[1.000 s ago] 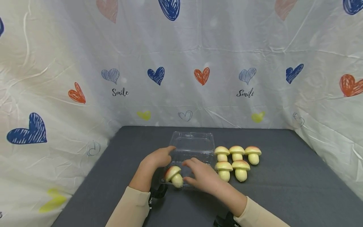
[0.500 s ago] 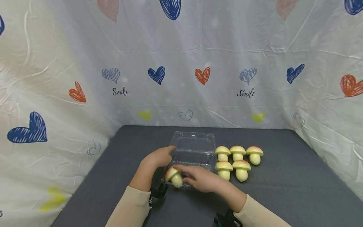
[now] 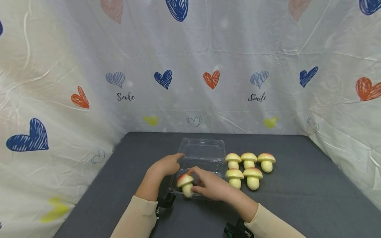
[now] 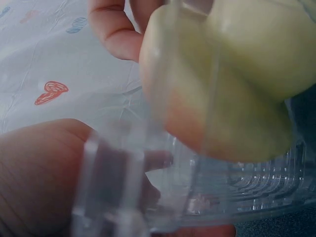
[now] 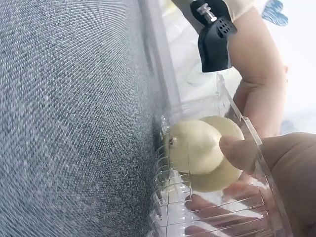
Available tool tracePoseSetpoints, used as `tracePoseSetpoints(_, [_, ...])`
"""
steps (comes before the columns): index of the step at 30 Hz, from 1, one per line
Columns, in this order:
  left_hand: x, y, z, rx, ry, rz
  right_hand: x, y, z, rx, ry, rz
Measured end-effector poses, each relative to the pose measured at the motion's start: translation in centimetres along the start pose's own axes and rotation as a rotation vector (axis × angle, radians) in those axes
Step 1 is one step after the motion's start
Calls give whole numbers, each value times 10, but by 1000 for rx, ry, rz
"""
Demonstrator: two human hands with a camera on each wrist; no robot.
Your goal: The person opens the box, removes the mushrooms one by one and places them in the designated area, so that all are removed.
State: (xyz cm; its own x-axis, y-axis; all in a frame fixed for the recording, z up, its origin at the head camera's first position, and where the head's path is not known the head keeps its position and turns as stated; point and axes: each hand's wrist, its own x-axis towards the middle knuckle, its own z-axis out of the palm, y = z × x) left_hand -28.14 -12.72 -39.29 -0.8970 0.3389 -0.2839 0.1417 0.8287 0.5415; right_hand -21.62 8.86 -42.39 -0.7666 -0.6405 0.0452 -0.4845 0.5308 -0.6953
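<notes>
A clear plastic clamshell box [image 3: 205, 165] stands on the table with its lid [image 3: 203, 147] raised at the back. Inside its front left corner a toy mushroom [image 3: 186, 185] with a red-tinged cap leans upright. My right hand [image 3: 212, 185] pinches this mushroom, thumb at the stem and fingers at the cap; the right wrist view shows the thumb [image 5: 237, 152] against it. At the box's left side my left hand [image 3: 166, 165] grips the wall near the hinge. Through the plastic, the left wrist view shows some of that hand's fingers [image 4: 210, 230], partly hidden.
Several matching toy mushrooms [image 3: 253, 178] stand in two rows just right of the box. Dark grey cloth covers the table [image 3: 291, 198]. A white curtain [image 3: 232, 43] printed with hearts hangs behind and at both sides.
My right hand has come down and left onto the mushroom, and its fingers have closed on it. The mushroom has shifted slightly right and stands straighter. The left hand keeps its place.
</notes>
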Motion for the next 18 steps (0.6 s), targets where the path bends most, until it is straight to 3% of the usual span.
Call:
tracePoseSetpoints(11, [-4, 2, -2, 5, -3, 20, 1, 0, 3, -122, 89, -72])
tracePoseSetpoints(18, [-6, 2, -2, 10, -2, 14, 0, 1, 3, -146, 82, -30])
